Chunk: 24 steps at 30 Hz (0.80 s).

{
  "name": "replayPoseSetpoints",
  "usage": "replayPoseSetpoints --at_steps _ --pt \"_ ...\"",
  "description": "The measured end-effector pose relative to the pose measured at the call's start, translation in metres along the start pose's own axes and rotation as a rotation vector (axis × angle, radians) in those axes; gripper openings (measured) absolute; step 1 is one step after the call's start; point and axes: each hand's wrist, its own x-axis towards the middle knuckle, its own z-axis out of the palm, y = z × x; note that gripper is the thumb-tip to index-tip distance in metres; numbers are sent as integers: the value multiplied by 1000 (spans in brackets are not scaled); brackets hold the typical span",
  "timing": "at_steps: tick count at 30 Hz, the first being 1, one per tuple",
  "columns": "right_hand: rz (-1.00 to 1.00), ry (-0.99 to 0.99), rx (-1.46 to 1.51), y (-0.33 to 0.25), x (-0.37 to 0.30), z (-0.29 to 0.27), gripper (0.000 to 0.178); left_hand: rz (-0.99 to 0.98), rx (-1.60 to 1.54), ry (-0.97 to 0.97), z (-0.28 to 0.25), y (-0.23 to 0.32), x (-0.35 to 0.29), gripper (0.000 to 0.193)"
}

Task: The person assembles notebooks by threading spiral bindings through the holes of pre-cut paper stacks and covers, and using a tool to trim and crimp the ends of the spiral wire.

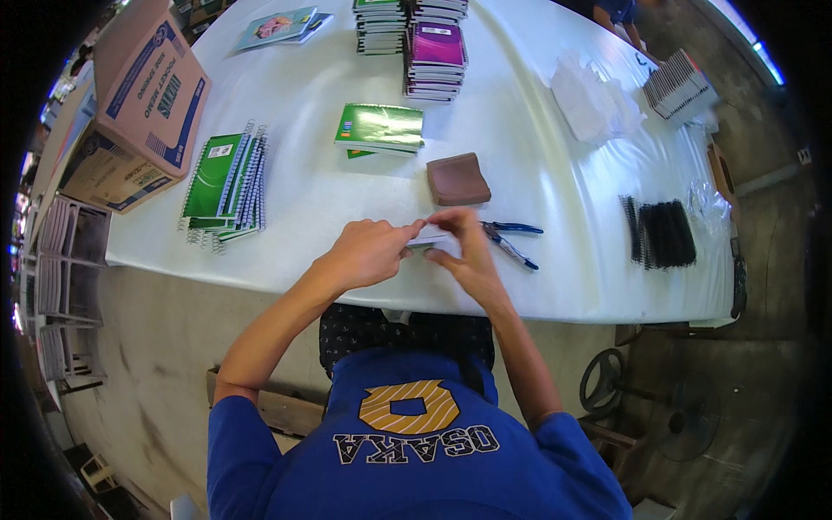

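Close to the table's near edge, my left hand (pixel 371 251) and my right hand (pixel 469 258) meet around a small pad of white paper (pixel 427 237). The fingers of both are closed on it, and they cover much of it. Just right of my right hand lie pliers with blue handles (pixel 513 243). A brown block (pixel 458 179) sits beyond my fingertips. Farther off, a green notebook (pixel 380 128) lies flat on top of another green one. To the left is a pile of green spiral notebooks (pixel 225 184) with wire coils along their sides.
A cardboard box (pixel 152 104) stands at the left. Stacked notebooks (pixel 436 48) rise at the far side. On the right are black binding coils (pixel 663 234), white crumpled plastic (pixel 596 100) and a bound stack (pixel 680 87). A person (pixel 617 17) stands beyond the far right edge.
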Motion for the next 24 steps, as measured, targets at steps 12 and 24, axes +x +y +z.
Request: replayPoseSetpoints --at_steps 12,24 --pt "144 -73 -69 18 -5 29 39 80 292 428 26 8 18 59" --pt "255 639 -1294 90 45 -282 23 80 118 196 -6 23 18 45"
